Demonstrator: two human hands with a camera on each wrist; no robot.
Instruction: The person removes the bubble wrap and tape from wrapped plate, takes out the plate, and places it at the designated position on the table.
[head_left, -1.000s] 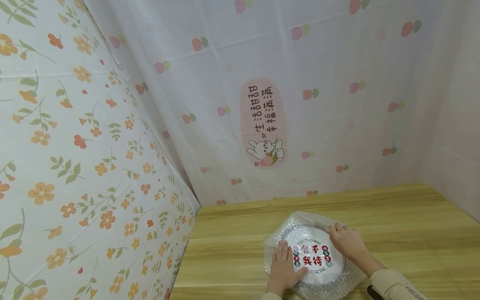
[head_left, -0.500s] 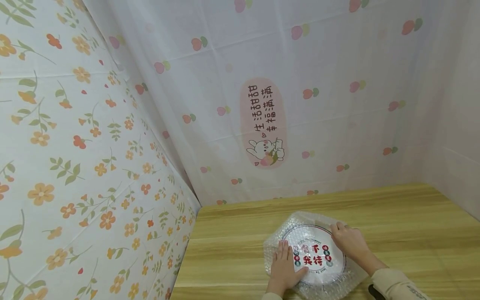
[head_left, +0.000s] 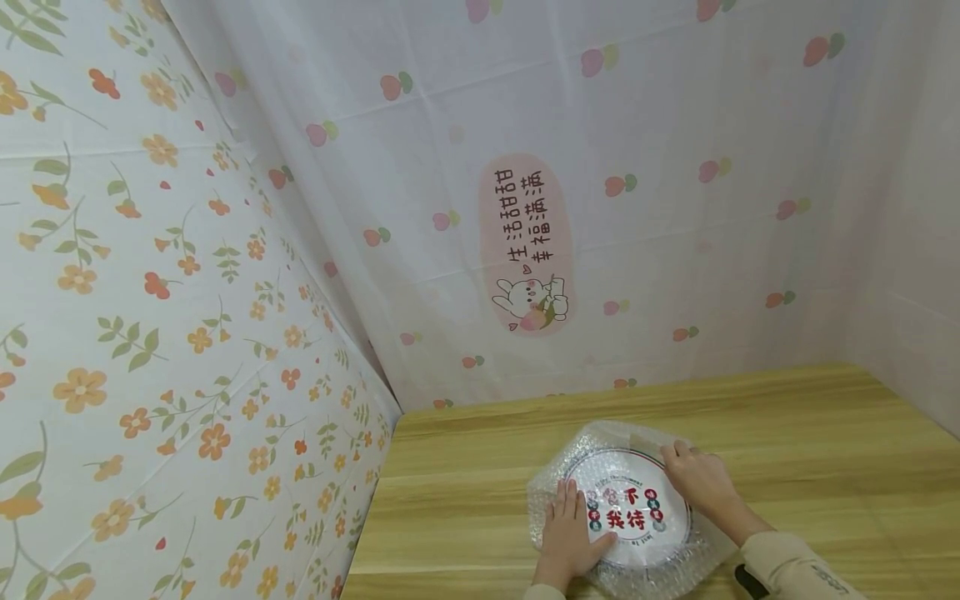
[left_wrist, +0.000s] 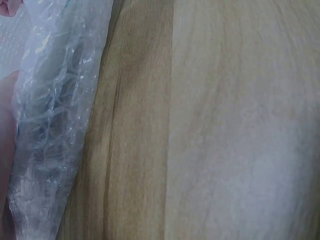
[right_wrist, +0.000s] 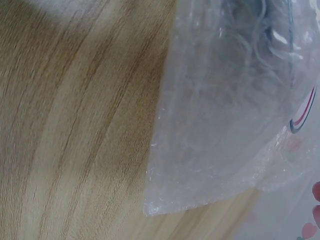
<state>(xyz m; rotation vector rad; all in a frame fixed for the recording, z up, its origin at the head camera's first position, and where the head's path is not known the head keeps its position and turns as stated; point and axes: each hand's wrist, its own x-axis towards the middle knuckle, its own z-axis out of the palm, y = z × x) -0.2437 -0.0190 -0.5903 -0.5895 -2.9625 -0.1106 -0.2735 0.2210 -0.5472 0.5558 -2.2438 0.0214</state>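
Note:
A round white disc [head_left: 622,467] with red characters and small coloured circles lies flat inside clear bubble wrap [head_left: 547,467]; whether it is a plate or something else I cannot tell. My left hand [head_left: 567,537] rests on its left part with fingers straight and thumb spread. At the upper right edge of the wrap, my right hand [head_left: 697,479] holds the plastic with curled fingers. In the left wrist view the wrap [left_wrist: 55,100] shows crumpled along its side. A loose corner of wrap [right_wrist: 200,150] spreads over the wood in the right wrist view, and fingertips [right_wrist: 316,205] show at the right edge.
The wooden table [head_left: 450,500] carries the package near its front. Behind it hangs a white cloth [head_left: 660,250] with fruit prints, and a floral cloth [head_left: 187,333] stands along the left side. A dark band [head_left: 750,582] shows by the right sleeve [head_left: 795,571].
The right hand's fingers have shifted very slightly to the right along the edge of the bubble wrap. The left hand and the disc have stayed in place.

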